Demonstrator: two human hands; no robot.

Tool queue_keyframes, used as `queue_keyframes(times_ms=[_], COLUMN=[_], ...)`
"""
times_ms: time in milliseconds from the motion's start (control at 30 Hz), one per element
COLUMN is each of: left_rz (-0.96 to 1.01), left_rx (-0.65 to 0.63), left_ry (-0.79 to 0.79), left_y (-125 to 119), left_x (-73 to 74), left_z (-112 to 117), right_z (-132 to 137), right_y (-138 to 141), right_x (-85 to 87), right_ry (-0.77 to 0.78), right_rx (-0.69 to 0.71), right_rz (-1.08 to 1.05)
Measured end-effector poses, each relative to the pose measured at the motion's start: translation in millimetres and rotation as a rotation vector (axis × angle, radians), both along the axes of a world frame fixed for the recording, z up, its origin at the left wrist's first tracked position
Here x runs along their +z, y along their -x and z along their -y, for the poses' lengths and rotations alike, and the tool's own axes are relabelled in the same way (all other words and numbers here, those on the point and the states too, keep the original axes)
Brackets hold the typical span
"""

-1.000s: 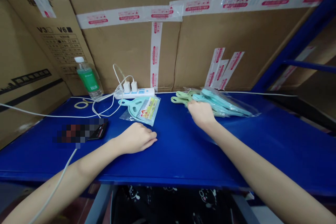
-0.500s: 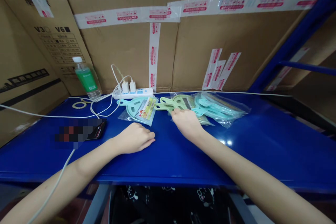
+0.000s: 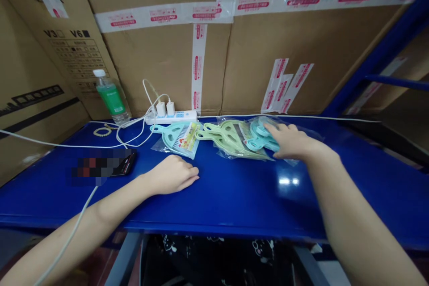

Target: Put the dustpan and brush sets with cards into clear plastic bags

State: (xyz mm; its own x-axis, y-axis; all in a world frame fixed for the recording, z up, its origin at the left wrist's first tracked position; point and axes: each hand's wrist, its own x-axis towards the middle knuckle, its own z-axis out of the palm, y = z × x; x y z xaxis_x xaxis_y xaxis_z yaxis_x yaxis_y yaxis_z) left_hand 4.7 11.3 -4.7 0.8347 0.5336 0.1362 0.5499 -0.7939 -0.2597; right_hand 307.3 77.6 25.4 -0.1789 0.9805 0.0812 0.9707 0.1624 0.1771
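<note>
My left hand [image 3: 174,174] rests on the blue tabletop, fingers curled into a loose fist, with nothing visible in it. At the right, my right hand [image 3: 288,140] lies over the bagged light-blue dustpan sets [image 3: 256,143], its fingers apart and touching the plastic; it hides much of them. Just left of these, bagged light-green dustpan sets [image 3: 228,138] overlap, handles pointing left. Farther left, behind my left hand, is a single light-blue dustpan and brush set [image 3: 177,137] in clear wrap with a yellow label.
A white power strip [image 3: 170,117] with two plugged chargers stands against the cardboard. Its white cables run across the left side, near a green-labelled bottle [image 3: 112,98], a beaded bracelet [image 3: 102,132] and a black phone-like device [image 3: 124,164]. A blue metal post [image 3: 375,49] slants at the right.
My right hand has moved right, from the green dustpan sets to the light-blue ones, and its fingers have spread. My left hand stays in place. The view has shifted slightly.
</note>
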Motion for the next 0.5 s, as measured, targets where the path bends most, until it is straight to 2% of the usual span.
queue_keyframes(times_ms=[133, 300, 500], left_rz=[-0.005, -0.001, 0.001], left_rx=[0.004, -0.009, -0.02], left_ry=[0.001, -0.024, -0.034], left_y=[-0.4, 0.0, 0.8], left_x=[0.4, 0.4, -0.9], left_z=[0.0, 0.0, 0.9], right_z=[1.8, 7.9, 3.0], right_y=[12.3, 24.3, 27.7], right_x=[4.1, 16.0, 6.1], right_ry=[0.068, -0.007, -0.033], right_rx=[-0.018, 0.006, 0.048], right_rz=[0.037, 0.093, 0.099])
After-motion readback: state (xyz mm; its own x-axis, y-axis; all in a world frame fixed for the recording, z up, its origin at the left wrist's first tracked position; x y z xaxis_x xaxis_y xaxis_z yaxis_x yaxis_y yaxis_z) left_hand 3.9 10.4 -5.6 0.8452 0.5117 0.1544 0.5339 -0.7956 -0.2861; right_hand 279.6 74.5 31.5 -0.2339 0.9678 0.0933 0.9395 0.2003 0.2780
